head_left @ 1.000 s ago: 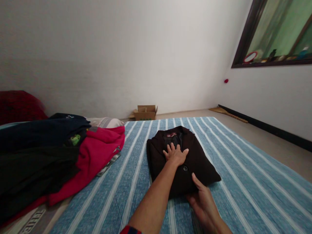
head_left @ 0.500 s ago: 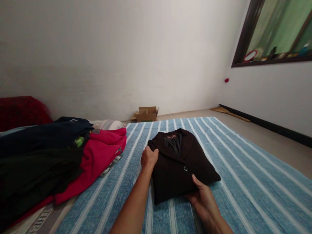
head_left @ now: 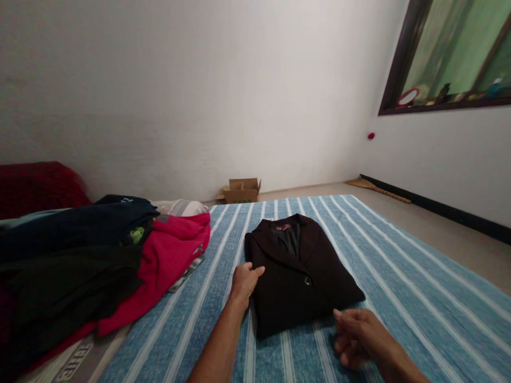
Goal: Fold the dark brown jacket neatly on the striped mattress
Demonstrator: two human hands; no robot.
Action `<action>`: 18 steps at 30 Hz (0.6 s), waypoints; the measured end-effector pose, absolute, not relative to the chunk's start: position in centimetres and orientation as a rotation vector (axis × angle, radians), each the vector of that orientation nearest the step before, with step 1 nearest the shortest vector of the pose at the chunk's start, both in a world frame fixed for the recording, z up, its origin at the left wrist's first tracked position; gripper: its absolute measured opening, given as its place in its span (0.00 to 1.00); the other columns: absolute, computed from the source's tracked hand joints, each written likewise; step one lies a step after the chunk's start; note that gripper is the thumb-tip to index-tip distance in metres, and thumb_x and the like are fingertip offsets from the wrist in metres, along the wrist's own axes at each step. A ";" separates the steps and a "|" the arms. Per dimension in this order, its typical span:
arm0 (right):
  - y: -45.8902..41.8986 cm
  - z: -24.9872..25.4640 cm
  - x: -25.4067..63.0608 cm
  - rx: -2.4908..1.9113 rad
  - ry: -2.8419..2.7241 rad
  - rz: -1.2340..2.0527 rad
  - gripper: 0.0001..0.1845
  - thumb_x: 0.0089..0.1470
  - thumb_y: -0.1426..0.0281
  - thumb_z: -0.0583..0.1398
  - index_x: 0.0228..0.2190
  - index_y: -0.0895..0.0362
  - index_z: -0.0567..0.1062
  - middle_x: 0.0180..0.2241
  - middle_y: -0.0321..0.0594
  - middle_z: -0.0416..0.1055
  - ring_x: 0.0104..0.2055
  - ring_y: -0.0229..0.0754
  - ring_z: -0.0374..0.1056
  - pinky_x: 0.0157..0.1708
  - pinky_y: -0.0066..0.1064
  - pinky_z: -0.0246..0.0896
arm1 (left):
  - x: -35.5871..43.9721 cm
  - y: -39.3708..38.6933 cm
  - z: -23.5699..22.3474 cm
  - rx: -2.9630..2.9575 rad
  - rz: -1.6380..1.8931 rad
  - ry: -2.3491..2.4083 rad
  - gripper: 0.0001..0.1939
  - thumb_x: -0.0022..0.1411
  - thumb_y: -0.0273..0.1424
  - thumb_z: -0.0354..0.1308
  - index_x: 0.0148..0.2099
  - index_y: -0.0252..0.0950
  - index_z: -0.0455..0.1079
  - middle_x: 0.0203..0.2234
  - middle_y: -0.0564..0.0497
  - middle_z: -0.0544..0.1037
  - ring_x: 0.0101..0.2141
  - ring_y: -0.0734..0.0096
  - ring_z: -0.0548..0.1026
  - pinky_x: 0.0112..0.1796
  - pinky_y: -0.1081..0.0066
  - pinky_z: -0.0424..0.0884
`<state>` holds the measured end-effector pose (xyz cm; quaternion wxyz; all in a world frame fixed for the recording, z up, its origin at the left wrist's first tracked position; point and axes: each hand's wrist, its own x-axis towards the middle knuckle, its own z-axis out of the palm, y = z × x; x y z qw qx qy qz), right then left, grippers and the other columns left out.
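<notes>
- So, the dark jacket (head_left: 279,287) lies folded on the striped bed (head_left: 399,287).
- Left hand (head_left: 244,281) seems to pinch its left edge; right hand (head_left: 361,335) is half-curled by the lower edge, can't tell if it's gripping.
- Probably edge-straightening; next move calls for a gentle tug.

The left forearm (head_left: 215,346), bare, slants upward and rightward from the lower edge; the left hand (head_left: 243,283) has its thumb directed right, fingers bent. The right forearm (head_left: 401,364) slants upward and leftward; the right hand (head_left: 361,336), slightly blurred, has loosely curled lower fingers.
</notes>
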<state>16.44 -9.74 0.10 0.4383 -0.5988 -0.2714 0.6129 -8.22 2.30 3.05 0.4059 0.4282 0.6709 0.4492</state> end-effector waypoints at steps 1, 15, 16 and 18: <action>-9.3 0.6 17.8 -1.599 -0.785 1.516 0.24 0.42 0.50 0.63 0.17 0.57 0.65 0.11 0.37 0.65 0.11 0.37 0.62 0.10 0.22 0.45 | -8.3 2.1 3.0 1.071 1.115 1.662 0.07 0.42 0.28 0.64 0.22 0.36 0.67 0.16 0.53 0.74 0.23 0.65 0.74 0.23 0.73 0.64; 12.6 2.1 21.0 -1.909 -1.079 0.888 0.17 0.39 0.58 0.65 0.15 0.56 0.68 0.15 0.39 0.65 0.24 0.43 0.66 0.22 0.30 0.53 | -8.3 0.1 3.5 0.859 0.916 1.303 0.14 0.42 0.32 0.67 0.33 0.31 0.74 0.29 0.42 0.81 0.30 0.56 0.79 0.34 0.63 0.73; 13.2 2.0 20.7 -1.906 -1.067 0.889 0.17 0.38 0.59 0.66 0.15 0.55 0.67 0.16 0.39 0.64 0.26 0.45 0.66 0.22 0.30 0.54 | -8.3 0.0 3.3 0.839 0.928 1.271 0.15 0.41 0.31 0.67 0.34 0.31 0.74 0.29 0.42 0.81 0.30 0.56 0.79 0.35 0.62 0.73; 13.9 1.9 20.4 -1.897 -1.042 0.912 0.16 0.36 0.62 0.68 0.15 0.54 0.66 0.15 0.39 0.63 0.29 0.47 0.67 0.24 0.30 0.55 | -8.4 -0.1 2.9 0.792 0.960 1.198 0.17 0.40 0.31 0.68 0.36 0.32 0.74 0.30 0.42 0.81 0.31 0.55 0.79 0.37 0.60 0.73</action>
